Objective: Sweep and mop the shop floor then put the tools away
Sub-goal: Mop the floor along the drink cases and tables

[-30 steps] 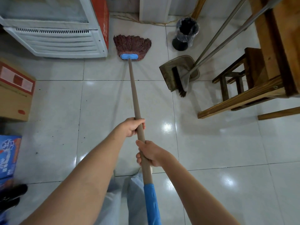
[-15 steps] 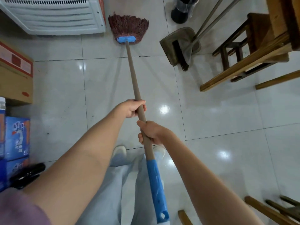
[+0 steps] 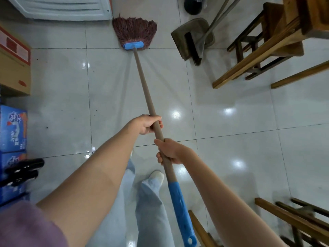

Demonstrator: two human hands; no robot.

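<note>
Glossy pale floor (image 3: 231,107) of large square tiles with dark grout lines, bright ceiling-light reflections and a few dark specks at left. The mop (image 3: 142,72) lies along the centre: its reddish-brown string head, clipped in a blue holder, rests on the far tiles just in front of a white louvred appliance (image 3: 60,9). The left hand (image 3: 146,124) is wrapped round the tan shaft farther out; the right hand (image 3: 170,152) clasps it nearer, above the blue grip. A dustpan (image 3: 192,37) with a brush leans far right, beside a wooden stool (image 3: 252,43). Cardboard box (image 3: 14,65) and blue cartons (image 3: 12,129) line the left edge. The appliance, a dark bin (image 3: 193,5) and near-right wooden furniture (image 3: 292,220) are cut off; the carton lettering is illegible.
</note>
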